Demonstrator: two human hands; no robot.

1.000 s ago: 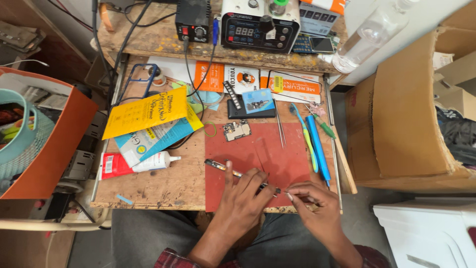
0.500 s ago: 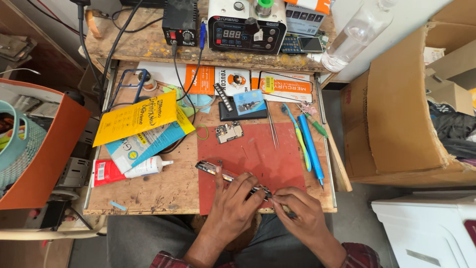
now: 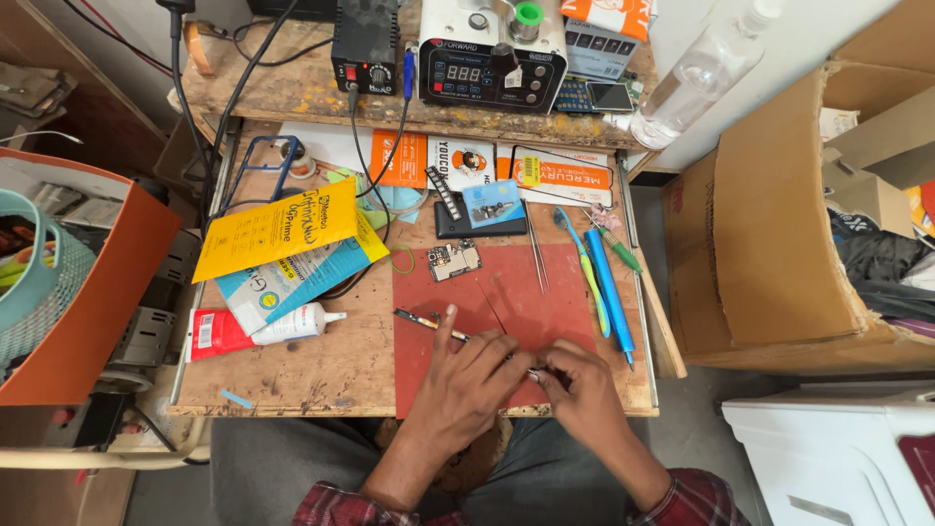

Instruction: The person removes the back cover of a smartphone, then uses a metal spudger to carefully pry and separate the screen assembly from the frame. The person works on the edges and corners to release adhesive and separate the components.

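On the red work mat my left hand presses down on a long thin strip-like part. The index finger stretches along the part, whose left end sticks out beyond the fingers. My right hand is curled right beside it, pinching a small metal tool at the strip's right end. The tool's tip is hidden between the two hands. A small circuit board lies on the mat's far left corner.
Tweezers, a green brush and a blue pen tool lie at the mat's right. A glue tube and yellow packet lie left. A black phone, soldering station, bottle and cardboard box are nearby.
My two hands have drawn closer together over the strip. The strip's free left end stays where it was on the mat. Nothing else on the bench has moved.
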